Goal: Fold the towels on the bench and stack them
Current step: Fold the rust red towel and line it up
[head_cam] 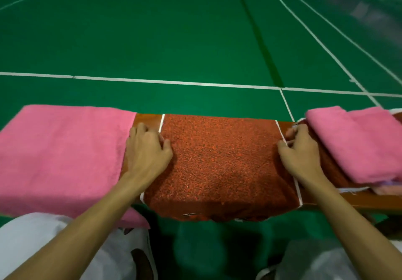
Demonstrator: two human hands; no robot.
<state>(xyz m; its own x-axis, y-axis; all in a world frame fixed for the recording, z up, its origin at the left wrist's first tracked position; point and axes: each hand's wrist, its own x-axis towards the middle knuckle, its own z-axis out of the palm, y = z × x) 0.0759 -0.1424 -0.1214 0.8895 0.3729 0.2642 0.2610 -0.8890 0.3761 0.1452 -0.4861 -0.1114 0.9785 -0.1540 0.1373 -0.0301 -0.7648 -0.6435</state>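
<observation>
The left hand and right hand grip the red towel; 1 folded pink towel lies right of it, 1 unfolded pink towel left.

pink towel flanking left, folded stack crowding right

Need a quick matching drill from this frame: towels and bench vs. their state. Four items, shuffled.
Column A
1. red towel
2. left pink towel
3. right pink towel
4. bench

Column B
a. folded into a thick pad
b. spread out flat
c. white-edged, draped over the near edge
d. brown wood, showing beside the towels

Pairs: 1-c, 2-b, 3-a, 4-d
</observation>
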